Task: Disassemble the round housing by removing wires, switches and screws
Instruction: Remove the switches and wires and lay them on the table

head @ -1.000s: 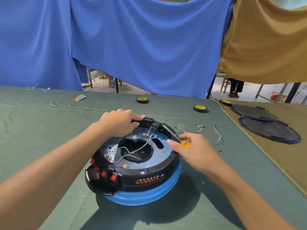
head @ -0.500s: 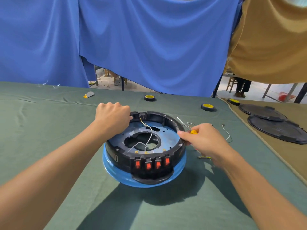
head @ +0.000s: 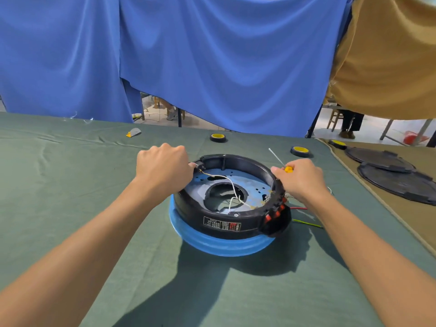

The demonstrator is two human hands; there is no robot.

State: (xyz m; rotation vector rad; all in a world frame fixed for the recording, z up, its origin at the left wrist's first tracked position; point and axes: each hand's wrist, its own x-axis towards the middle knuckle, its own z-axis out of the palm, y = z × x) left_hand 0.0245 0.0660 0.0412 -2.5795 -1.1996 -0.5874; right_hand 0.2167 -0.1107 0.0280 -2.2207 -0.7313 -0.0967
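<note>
Head view: the round housing (head: pixel 200 215), a black ring on a blue base, is shown lying flat near the middle of the table (head: pixel 70 185), its label turned to the near edge. The left hand (head: pixel 162 166) is curled over the far-left rim and grips it beside a small black block, where the white wire (head: pixel 232 185) ends. From there the wire is seen running across the plate into the central opening. The right hand (head: pixel 299 178) is closed round a yellow-handled screwdriver (head: pixel 288 169) and set against the right rim. The shaft's long axis is directed toward the far edge, so the tip is pointed away from the housing. The red switches (head: pixel 274 212) are set in the near-right wall, just on the near side of the right hand and well apart from the left. What is probably a screw (head: pixel 236 215) is visible on the near rim. The right hand is judged nearer to both, and the tool would need turning first.
</note>
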